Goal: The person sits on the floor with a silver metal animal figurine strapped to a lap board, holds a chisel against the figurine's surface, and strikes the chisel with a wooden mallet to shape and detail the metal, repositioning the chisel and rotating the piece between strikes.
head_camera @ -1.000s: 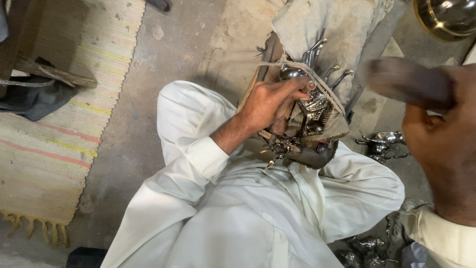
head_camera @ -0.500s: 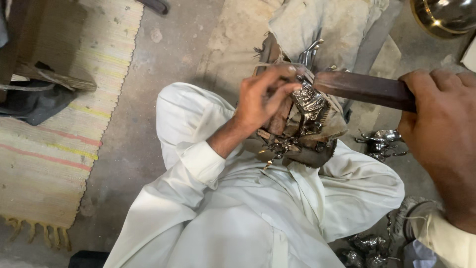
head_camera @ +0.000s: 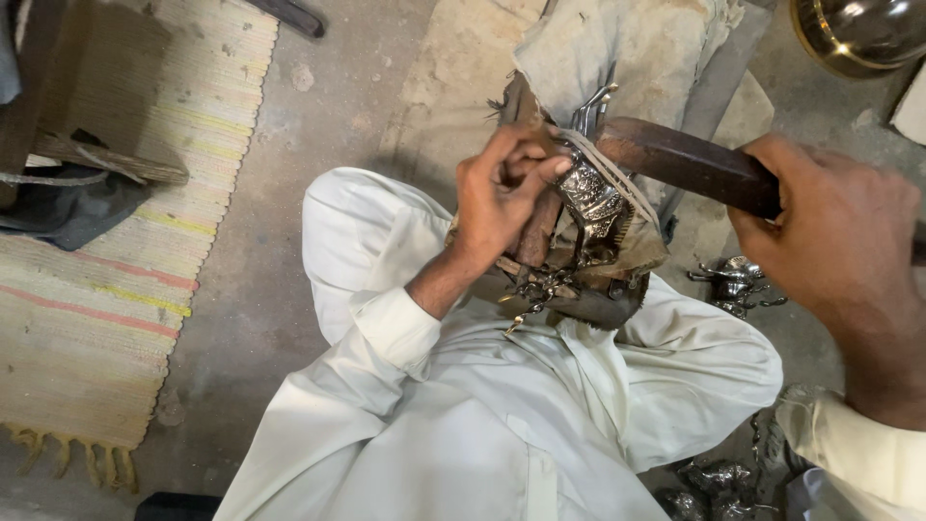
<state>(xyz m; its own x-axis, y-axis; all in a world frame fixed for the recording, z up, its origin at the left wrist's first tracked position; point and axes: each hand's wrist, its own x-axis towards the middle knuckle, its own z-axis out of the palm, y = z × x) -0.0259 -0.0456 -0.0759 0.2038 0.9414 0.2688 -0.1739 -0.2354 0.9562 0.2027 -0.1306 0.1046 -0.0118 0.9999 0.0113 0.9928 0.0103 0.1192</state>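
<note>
The person sits on the ground in white clothes (head_camera: 463, 434), and everything here is placed around one landmark, the ornate silver metal piece (head_camera: 590, 198) that rests on a worn wooden block (head_camera: 540, 227) above the lap. Nearest to the camera, to the right of the silver piece, the right hand (head_camera: 834, 246) is clenched around the dark handle of a hammer (head_camera: 690, 164), whose head end reaches to the upper right edge of the piece (if it touches the metal, I cannot tell). To the left of the piece, the left hand (head_camera: 502, 193) presses on it, with the fingers curled and the fingertips against its left edge, so it grasps the piece and the block together. A pale strap (head_camera: 627, 207) runs over the right side of the piece. Below the piece, small metal parts (head_camera: 535, 289) hang at the edge of the block. To the right and lower, another small silver ornament (head_camera: 733, 280) lies on the concrete floor (head_camera: 260, 251). Beyond the piece, a dusty grey cloth (head_camera: 637, 48) covers something. Far to the left lies a striped woven mat (head_camera: 106, 280), and far to the upper right stands a shiny brass vessel (head_camera: 858, 34).
</note>
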